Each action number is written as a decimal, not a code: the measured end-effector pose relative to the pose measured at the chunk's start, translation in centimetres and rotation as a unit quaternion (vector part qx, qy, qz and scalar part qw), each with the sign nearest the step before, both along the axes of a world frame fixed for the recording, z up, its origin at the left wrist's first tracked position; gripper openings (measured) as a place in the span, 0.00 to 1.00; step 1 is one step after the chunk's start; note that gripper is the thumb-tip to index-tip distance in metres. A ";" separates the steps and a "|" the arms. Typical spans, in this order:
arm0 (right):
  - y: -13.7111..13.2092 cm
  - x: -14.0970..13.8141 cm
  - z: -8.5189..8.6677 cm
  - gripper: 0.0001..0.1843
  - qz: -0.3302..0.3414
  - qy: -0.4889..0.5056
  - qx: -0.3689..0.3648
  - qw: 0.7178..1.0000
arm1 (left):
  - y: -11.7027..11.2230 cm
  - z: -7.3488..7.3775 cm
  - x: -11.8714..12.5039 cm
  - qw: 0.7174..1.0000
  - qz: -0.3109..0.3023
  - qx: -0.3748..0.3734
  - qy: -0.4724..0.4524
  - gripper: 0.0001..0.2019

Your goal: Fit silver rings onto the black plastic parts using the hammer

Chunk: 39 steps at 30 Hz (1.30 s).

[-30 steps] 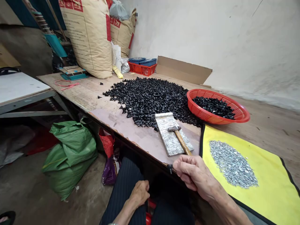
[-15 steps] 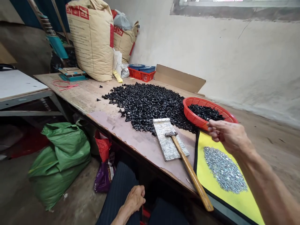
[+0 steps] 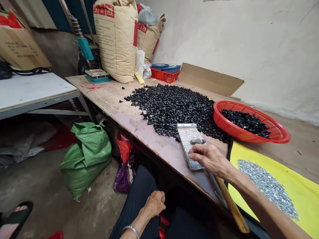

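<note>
Along the pale far wall (image 3: 249,43), a long wooden table (image 3: 99,94) runs from far left to near right, with two paper sacks (image 3: 117,43) at its far end; a yellow mat (image 3: 301,196) lies at right, bearing a spread of silver washers (image 3: 266,187); a red basket (image 3: 279,131) of black plastic pieces sits just beyond it, beside a broad heap of the same pieces (image 3: 171,108). On the heap's near side lies a mottled steel plate (image 3: 186,139); a hammer (image 3: 230,204) rests with its head on the plate, its long wooden handle running toward the near right. The right hand (image 3: 209,159) is the nearer, lying over the handle just below the head, its fingers (image 3: 196,151) curled toward the plate; whether they grip cannot be told. The left hand (image 3: 156,204) rests well apart on dark trousers (image 3: 137,202), its fingers bent, nothing visible in them.
</note>
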State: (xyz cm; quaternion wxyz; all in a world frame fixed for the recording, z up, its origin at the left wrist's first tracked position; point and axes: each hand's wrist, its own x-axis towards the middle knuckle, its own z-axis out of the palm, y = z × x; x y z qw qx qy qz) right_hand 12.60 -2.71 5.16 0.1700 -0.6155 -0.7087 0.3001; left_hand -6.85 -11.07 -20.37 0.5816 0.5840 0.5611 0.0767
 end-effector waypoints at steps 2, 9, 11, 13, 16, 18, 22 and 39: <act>1.2 -1.4 -0.3 0.09 0.032 -0.082 0.045 0.995 | 0.0 -0.1 -0.2 1.000 0.002 -0.002 -0.010 0.07; 5.9 -5.8 -1.8 0.15 0.051 -0.231 0.123 0.964 | -0.3 0.3 -0.3 0.998 0.031 -0.017 -0.054 0.06; 6.6 -6.6 -2.4 0.13 0.056 -0.264 0.126 0.955 | -0.4 0.6 -0.3 0.996 0.050 -0.025 -0.067 0.06; 6.8 -7.0 -2.9 0.12 0.071 -0.286 0.124 0.948 | -0.3 1.3 -0.3 0.993 0.071 -0.041 -0.082 0.06; 6.5 -6.9 -3.5 0.11 0.088 -0.303 0.125 0.941 | 0.6 4.0 -1.0 0.986 0.115 -0.053 -0.111 0.05; 6.0 -6.5 -3.4 0.11 0.086 -0.308 0.128 0.939 | 1.8 7.4 -1.8 0.960 0.206 -0.020 -0.187 0.06; 3.3 -5.7 -1.7 0.12 0.083 -0.296 0.138 0.942 | 4.1 15.6 -2.7 0.881 0.316 0.070 -0.345 0.13; -8.8 6.3 -1.0 0.17 -0.121 -0.148 0.313 0.930 | 0.8 19.7 3.0 0.822 0.233 -0.111 -0.507 0.11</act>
